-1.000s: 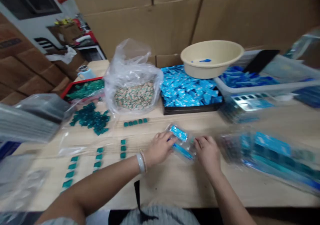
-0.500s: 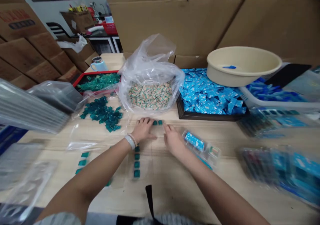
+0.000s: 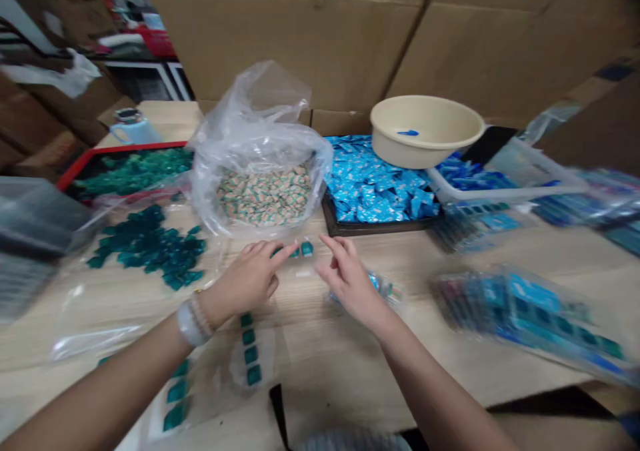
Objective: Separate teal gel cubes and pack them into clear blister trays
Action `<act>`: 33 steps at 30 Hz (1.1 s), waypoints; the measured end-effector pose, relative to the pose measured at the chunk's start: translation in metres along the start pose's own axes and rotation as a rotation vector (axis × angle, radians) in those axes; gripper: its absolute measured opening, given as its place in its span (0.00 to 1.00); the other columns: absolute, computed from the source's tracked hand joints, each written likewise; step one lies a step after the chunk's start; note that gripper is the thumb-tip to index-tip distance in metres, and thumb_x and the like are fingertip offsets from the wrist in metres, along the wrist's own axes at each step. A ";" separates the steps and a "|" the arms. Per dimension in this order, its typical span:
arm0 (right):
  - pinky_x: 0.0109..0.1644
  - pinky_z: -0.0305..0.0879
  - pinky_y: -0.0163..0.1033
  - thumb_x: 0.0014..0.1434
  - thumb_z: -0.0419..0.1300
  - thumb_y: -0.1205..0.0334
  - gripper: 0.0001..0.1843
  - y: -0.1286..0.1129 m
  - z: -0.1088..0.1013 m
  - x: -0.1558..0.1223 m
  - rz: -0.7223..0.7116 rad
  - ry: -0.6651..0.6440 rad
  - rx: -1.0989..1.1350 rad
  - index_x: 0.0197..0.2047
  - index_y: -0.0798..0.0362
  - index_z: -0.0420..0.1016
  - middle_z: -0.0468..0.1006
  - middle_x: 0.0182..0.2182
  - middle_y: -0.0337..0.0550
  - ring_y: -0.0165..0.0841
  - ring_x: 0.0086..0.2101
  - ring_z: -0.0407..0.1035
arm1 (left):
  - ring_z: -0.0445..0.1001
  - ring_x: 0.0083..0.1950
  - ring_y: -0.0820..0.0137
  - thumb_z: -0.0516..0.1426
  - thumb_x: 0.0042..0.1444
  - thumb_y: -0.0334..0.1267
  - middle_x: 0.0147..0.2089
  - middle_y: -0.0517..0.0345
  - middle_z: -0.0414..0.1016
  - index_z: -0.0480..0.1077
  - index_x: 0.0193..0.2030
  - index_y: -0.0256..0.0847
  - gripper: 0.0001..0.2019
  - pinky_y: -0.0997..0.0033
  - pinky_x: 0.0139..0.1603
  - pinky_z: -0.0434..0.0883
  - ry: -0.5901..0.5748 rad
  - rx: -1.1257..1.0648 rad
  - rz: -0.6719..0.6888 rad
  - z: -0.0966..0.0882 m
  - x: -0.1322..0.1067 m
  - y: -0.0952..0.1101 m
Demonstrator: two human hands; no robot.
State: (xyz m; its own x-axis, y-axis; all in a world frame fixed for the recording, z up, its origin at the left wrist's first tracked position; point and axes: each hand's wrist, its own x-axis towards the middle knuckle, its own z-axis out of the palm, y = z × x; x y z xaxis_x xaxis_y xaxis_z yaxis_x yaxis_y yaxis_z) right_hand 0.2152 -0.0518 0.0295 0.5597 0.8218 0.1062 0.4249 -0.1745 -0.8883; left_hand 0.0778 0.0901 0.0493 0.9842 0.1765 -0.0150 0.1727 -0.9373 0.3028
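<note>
My left hand [image 3: 247, 277] reaches over a short row of teal square pieces [image 3: 307, 249], its index finger stretched toward them and nothing visibly held. Just right of that row, my right hand [image 3: 350, 283] hovers with index finger and thumb apart, empty. Another line of teal squares [image 3: 251, 354] lies in clear plastic below my left wrist. Partly hidden behind my right hand is a clear tray [image 3: 395, 294] with a blue packet and a small printed piece. More teal squares [image 3: 176, 391] show near my left forearm. Motion blurs the picture somewhat.
A pile of dark teal pieces [image 3: 150, 247] lies on plastic at left. Behind stand a clear bag [image 3: 255, 144] of small printed pieces, a dark tray [image 3: 380, 227] of blue packets, and a cream basin [image 3: 425, 131]. Filled clear packs [image 3: 530, 311] lie at right.
The view has turned right, so the table's things sit further left. My left index finger now points out along the teal squares, and my right fingers have spread apart.
</note>
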 end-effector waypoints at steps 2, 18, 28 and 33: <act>0.45 0.62 0.43 0.45 0.62 0.53 0.35 -0.009 -0.036 -0.038 -0.145 -0.071 -0.093 0.57 0.44 0.57 0.55 0.55 0.48 0.40 0.49 0.58 | 0.62 0.51 0.62 0.48 0.45 0.25 0.52 0.54 0.62 0.51 0.59 0.50 0.33 0.62 0.50 0.59 -0.106 -0.136 0.164 -0.024 0.008 0.024; 0.10 0.51 0.32 0.42 0.60 0.48 0.28 0.082 -0.082 -0.096 0.632 0.520 0.216 0.44 0.57 0.63 0.63 0.20 0.31 0.24 0.10 0.56 | 0.63 0.18 0.76 0.54 0.44 0.33 0.21 0.62 0.66 0.67 0.36 0.35 0.11 0.79 0.18 0.58 -0.350 -0.699 -0.438 0.065 0.101 0.072; 0.10 0.53 0.33 0.45 0.55 0.47 0.36 0.070 -0.090 -0.112 0.705 0.379 0.259 0.54 0.59 0.58 0.62 0.22 0.31 0.24 0.11 0.57 | 0.64 0.24 0.74 0.50 0.47 0.37 0.23 0.61 0.68 0.68 0.28 0.37 0.08 0.77 0.25 0.57 -0.321 -0.540 -0.261 0.037 0.085 0.086; 0.19 0.60 0.34 0.46 0.55 0.51 0.28 0.089 -0.080 -0.120 0.638 0.322 0.054 0.47 0.60 0.68 0.64 0.18 0.35 0.29 0.18 0.62 | 0.66 0.26 0.71 0.51 0.47 0.35 0.25 0.59 0.69 0.68 0.27 0.38 0.06 0.76 0.27 0.59 -0.352 -0.476 -0.297 0.064 0.071 0.080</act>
State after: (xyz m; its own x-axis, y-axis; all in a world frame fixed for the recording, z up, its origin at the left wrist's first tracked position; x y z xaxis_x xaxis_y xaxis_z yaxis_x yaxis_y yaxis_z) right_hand 0.2423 -0.2094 -0.0267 0.8732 0.3658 -0.3220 -0.0865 -0.5340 -0.8411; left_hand 0.1640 0.0086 0.0118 0.8653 0.2222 -0.4492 0.4820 -0.6147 0.6244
